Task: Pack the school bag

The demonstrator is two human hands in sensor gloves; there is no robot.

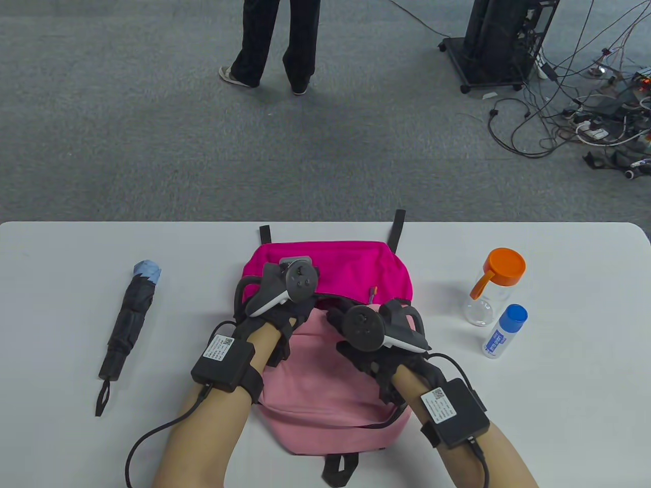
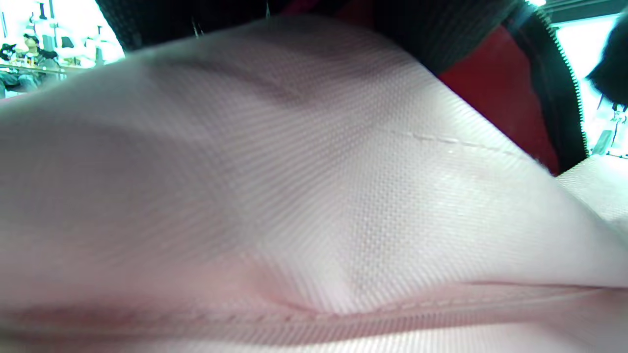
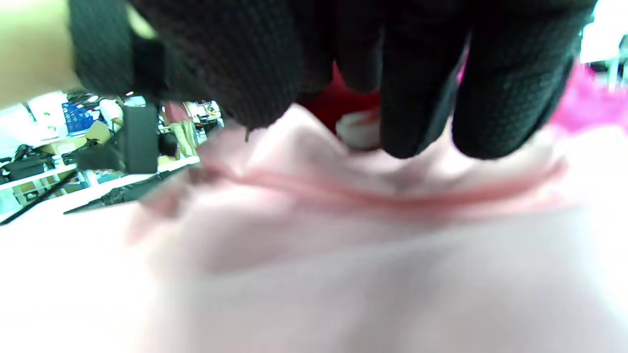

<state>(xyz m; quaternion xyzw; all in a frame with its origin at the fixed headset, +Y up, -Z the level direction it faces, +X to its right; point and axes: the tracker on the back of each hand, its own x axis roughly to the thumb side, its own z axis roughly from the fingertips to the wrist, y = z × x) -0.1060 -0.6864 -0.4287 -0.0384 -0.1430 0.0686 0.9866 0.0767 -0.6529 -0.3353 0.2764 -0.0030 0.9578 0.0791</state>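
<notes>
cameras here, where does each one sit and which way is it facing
Table view: high at the person's side, looking down at the table, backpack, umbrella and bottles; both forearms, left hand and right hand show.
Left wrist view: low against the backpack's pale pink fabric; hardly any hand visible.
Right wrist view: under the right hand's gloved fingers gripping the fabric.
Shared: all three show the pink backpack.

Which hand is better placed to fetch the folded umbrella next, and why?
Probably the left hand: the umbrella lies on its side of the backpack, while the right hand would have to cross over.
</notes>
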